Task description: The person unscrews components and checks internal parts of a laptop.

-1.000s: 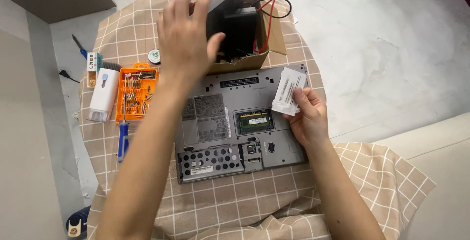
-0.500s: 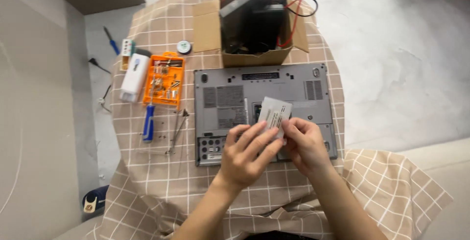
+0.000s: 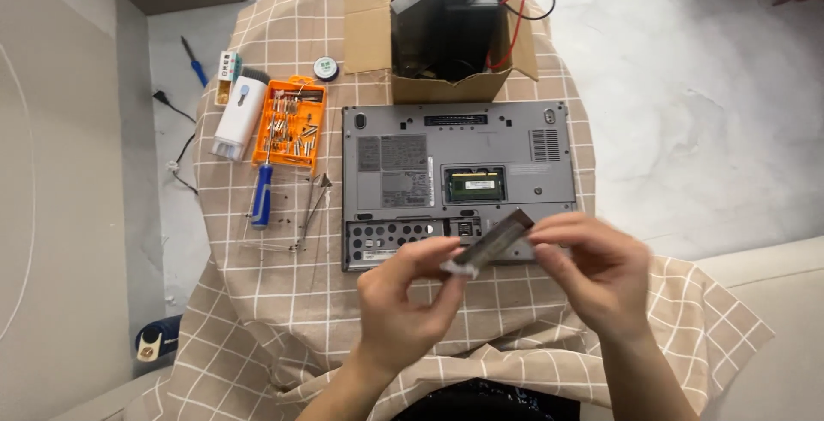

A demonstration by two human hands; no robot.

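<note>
A grey laptop (image 3: 403, 142) lies upside down on the checked cloth, its small memory bay open with a green module (image 3: 474, 185) seated inside. In front of it, both hands hold a small flat packet (image 3: 491, 241) seen nearly edge-on, silvery with a dark side. My left hand (image 3: 408, 301) pinches its lower left end. My right hand (image 3: 592, 271) pinches its upper right end. The packet hovers above the laptop's near edge.
A cardboard box (image 3: 446, 86) with black parts and red wires stands behind the laptop. Left of the laptop are an orange screwdriver-bit case (image 3: 290, 125), a blue-handled screwdriver (image 3: 261, 195), metal tweezers (image 3: 313, 206), a white brush tool (image 3: 239, 112) and a small round tin (image 3: 325, 67).
My left hand came back from the cardboard box and joined my right hand on the packet. The packet has turned from flat to nearly edge-on, closer to me.
</note>
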